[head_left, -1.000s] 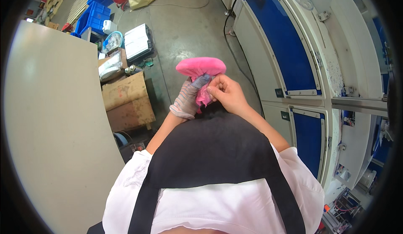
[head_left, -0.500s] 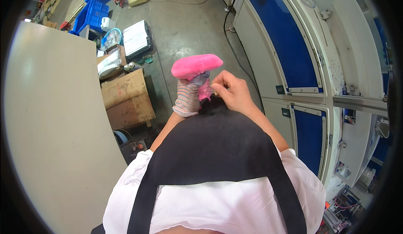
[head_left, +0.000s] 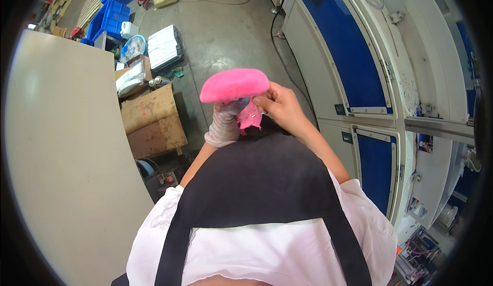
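Observation:
A bright pink, soft-looking oblong pad (head_left: 233, 84) is held up in front of my black apron. Beneath it hangs a ragged, shiny pink piece (head_left: 250, 117); whether it is part of the pad I cannot tell. My left hand (head_left: 226, 121), in a grey striped knit glove, is closed under the pad and grips it from below; the pad hides some of its fingers. Bare, my right hand (head_left: 281, 107) sits at the pad's right end, thumb and fingers pinched at the top of the ragged piece. Its fingertips are partly covered.
A large beige panel (head_left: 72, 132) stands close on my left. White machine cabinets with blue doors (head_left: 377, 168) line the right side, a black cable (head_left: 282, 55) along their foot. Cardboard (head_left: 151, 116), a black-and-white case (head_left: 165, 49) and blue crates (head_left: 109, 19) lie at the left.
The pink pad has tilted toward me and shifted slightly left. More of the ragged pink piece shows below it. My right hand has moved in and up against the pad's right end.

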